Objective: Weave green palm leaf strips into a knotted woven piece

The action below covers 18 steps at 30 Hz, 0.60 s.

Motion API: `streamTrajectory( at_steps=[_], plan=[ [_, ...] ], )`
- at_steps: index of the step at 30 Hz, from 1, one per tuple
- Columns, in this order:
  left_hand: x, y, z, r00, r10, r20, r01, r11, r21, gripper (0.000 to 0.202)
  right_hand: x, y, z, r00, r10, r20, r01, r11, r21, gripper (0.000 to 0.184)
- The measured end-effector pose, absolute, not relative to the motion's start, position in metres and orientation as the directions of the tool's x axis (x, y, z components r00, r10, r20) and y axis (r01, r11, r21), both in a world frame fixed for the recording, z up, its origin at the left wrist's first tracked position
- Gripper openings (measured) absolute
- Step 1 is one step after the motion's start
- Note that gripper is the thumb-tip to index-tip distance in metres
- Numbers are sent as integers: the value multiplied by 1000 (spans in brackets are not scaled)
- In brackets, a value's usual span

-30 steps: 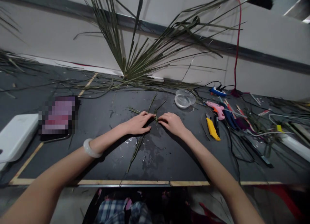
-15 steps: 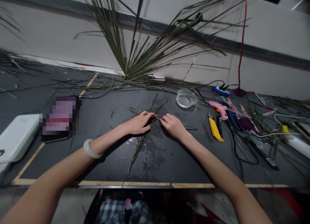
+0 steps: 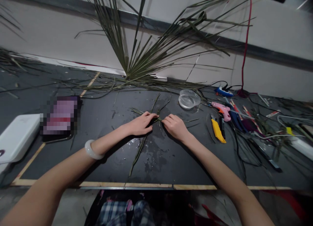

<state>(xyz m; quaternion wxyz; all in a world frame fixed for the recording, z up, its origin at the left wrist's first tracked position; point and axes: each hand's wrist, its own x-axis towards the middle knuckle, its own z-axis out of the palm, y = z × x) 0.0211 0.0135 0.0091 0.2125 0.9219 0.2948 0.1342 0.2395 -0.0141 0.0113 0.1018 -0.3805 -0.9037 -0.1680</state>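
Left hand (image 3: 140, 124) and right hand (image 3: 175, 127) — both partly closed, fingertips nearly meeting — grip the crossed green palm-leaf strips (image 3: 158, 120) on the black tabletop (image 3: 176, 164).

- Landmark, as I view it from afar: black-topped worktable (image 3: 190, 174) edged with a pale wooden strip (image 3: 146, 186).
- Behind the worktable: off-white wall (image 3: 276, 77), crossed diagonally in my view by a dark horizontal band (image 3: 269, 49).
- Where the wall meets the worktable: white strip (image 3: 73, 65).
- Against the wall, behind the worktable's right end: red cable (image 3: 245, 47), hanging down.
- Below the worktable's near edge: grey floor (image 3: 70, 206), with a red patch (image 3: 286, 203) at right.
- Light: dim and soft across the worktable, with a faint sheen on its wet patches.
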Motion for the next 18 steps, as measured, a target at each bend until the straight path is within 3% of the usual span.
streamTrajectory(
  at_steps=[4, 7, 12, 18],
  plan=[
    [21, 13, 9, 794, 596, 118, 488, -741, 460, 53, 240, -14, 13, -821, 523, 231, 571, 736, 363, 24],
    [21, 14, 10, 812, 569, 128, 466, -765, 444, 51, 244, -11, 14, -842, 502, 198, 537, 743, 400, 23],
    [21, 14, 10, 827, 542, 148, 451, -797, 402, 47, 246, -9, 16, -795, 569, 209, 600, 692, 401, 21],
    [22, 13, 9, 831, 537, 144, 464, -814, 350, 46, 239, -16, 18, -700, 703, 128, 701, 640, 316, 22]
  ],
)
